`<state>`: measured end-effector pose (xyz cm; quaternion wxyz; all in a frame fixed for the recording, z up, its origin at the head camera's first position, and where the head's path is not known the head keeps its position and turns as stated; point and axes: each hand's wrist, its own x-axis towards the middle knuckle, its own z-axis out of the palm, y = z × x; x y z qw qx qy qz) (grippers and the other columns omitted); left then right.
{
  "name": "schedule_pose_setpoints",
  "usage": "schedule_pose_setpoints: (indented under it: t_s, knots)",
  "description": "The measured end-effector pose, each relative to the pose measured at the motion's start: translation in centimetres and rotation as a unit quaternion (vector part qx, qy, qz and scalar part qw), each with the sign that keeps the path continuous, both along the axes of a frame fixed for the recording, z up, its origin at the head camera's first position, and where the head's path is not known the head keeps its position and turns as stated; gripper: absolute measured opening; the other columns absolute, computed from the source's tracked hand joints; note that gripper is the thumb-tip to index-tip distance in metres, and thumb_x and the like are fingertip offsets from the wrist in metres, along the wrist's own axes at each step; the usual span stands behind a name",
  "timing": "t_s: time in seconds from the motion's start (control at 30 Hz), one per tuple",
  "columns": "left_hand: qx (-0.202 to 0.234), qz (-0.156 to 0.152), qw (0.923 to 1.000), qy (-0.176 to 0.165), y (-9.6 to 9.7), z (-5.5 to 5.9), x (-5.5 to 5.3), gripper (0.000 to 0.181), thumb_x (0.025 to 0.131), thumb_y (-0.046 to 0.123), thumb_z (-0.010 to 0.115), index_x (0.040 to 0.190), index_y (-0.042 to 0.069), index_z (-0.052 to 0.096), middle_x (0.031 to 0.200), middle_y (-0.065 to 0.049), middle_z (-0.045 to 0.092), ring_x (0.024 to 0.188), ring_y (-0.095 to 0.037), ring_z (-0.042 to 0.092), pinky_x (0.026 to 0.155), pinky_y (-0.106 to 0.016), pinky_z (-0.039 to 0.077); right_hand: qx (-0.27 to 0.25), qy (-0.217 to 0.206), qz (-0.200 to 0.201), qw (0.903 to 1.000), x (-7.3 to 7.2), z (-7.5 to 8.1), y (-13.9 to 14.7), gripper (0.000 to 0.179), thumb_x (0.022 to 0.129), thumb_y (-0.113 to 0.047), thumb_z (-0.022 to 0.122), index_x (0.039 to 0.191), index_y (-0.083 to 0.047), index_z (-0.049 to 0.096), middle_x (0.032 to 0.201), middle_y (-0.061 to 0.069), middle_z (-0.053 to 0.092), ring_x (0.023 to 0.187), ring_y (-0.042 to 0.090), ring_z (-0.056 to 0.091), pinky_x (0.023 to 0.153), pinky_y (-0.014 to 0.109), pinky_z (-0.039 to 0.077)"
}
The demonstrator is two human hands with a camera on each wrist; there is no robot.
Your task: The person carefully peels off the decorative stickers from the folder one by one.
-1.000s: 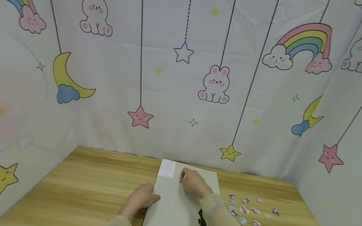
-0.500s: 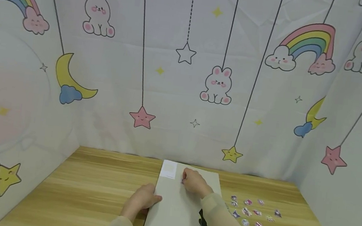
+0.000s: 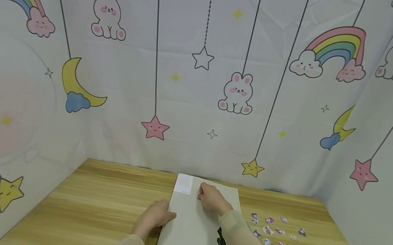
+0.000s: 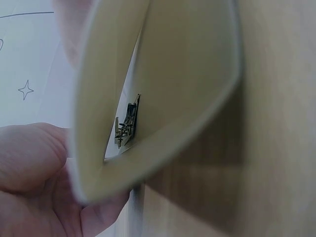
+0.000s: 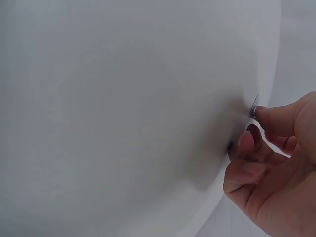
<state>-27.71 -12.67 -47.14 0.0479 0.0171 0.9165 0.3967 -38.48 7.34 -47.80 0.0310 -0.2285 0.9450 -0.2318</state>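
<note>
Right fingers [image 5: 276, 121] pinch a sticker [image 5: 254, 106]; left fingers [image 3: 162, 205] can't be judged, white label [image 3: 184, 183] unreadable.

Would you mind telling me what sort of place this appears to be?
It looks like a small curtained-off craft space or booth: a white curtain printed with bunnies, stars and rainbows surrounds a wood-grain table, which holds a large pale page and scattered small sticker-like pieces.

The stickers [image 3: 268, 230] show purple and pink, the page [image 3: 187, 230] off-white.
</note>
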Motion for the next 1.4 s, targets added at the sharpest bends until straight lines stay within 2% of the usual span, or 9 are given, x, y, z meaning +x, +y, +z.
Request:
schedule_pose_setpoints:
  t_s: [0.17, 0.4, 0.7, 1.0, 1.17, 1.4]
  knots:
    - [-0.009, -0.003, 0.9999, 0.004, 0.0, 0.3, 0.0, 0.026, 0.092, 0.012, 0.067, 0.099, -0.01, 0.055, 0.079, -0.017, 0.058, 0.059, -0.023, 0.059, 0.047, -0.034, 0.053, 0.0, 0.012, 0.022, 0.9997, 0.2, 0.5, 0.5, 0.016, 0.097, -0.004, 0.057, 0.085, -0.01, 0.048, 0.074, 0.002, 0.048, 0.068, 0.015, 0.044, 0.059, 0.03, 0.038]
    - [-0.006, -0.004, 0.9999, 0.007, -0.1, 0.2, 0.2, 0.024, 0.091, 0.011, 0.067, 0.095, -0.008, 0.055, 0.078, -0.015, 0.057, 0.059, -0.023, 0.058, 0.047, -0.033, 0.052, -0.017, 0.019, 0.051, 0.9984, 0.6, 1.4, 1.3, 0.015, 0.094, -0.002, 0.057, 0.085, -0.009, 0.049, 0.073, 0.001, 0.047, 0.067, 0.014, 0.044, 0.058, 0.028, 0.038]
    - [-0.005, -0.012, 0.9999, 0.011, -0.1, -0.2, -0.2, 0.022, 0.091, 0.011, 0.067, 0.093, -0.007, 0.054, 0.077, -0.015, 0.056, 0.056, -0.022, 0.059, 0.045, -0.033, 0.052, -0.006, 0.024, 0.061, 0.9979, 0.6, 2.7, 3.4, 0.015, 0.094, -0.006, 0.062, 0.084, -0.01, 0.051, 0.074, -0.001, 0.048, 0.067, 0.013, 0.046, 0.057, 0.028, 0.039]
    - [0.013, -0.013, 0.9998, 0.004, -0.2, 0.0, 0.0, 0.021, 0.091, 0.009, 0.066, 0.093, -0.008, 0.054, 0.079, -0.016, 0.058, 0.06, -0.024, 0.061, 0.046, -0.035, 0.053, 0.009, -0.003, 0.056, 0.9984, 0.5, 4.2, 7.6, 0.016, 0.095, -0.004, 0.061, 0.085, -0.01, 0.05, 0.074, 0.0, 0.05, 0.06, 0.012, 0.05, 0.052, 0.026, 0.044]
    - [0.004, -0.015, 0.9999, 0.008, -0.4, 0.0, 0.0, 0.021, 0.091, 0.01, 0.066, 0.09, -0.006, 0.053, 0.075, -0.014, 0.056, 0.056, -0.023, 0.06, 0.045, -0.034, 0.053, 0.015, 0.004, 0.049, 0.9987, 0.7, 5.3, 10.3, 0.016, 0.094, -0.002, 0.061, 0.084, -0.009, 0.051, 0.074, 0.0, 0.051, 0.059, 0.012, 0.05, 0.052, 0.026, 0.044]
    - [0.006, -0.019, 0.9998, 0.006, -0.3, -0.2, -0.3, 0.021, 0.091, 0.01, 0.066, 0.089, -0.007, 0.053, 0.075, -0.015, 0.056, 0.057, -0.023, 0.061, 0.044, -0.034, 0.053, 0.005, -0.009, 0.05, 0.9987, 1.1, 5.2, 14.7, 0.016, 0.092, 0.006, 0.056, 0.083, -0.005, 0.049, 0.074, 0.002, 0.05, 0.058, 0.013, 0.048, 0.051, 0.027, 0.042]
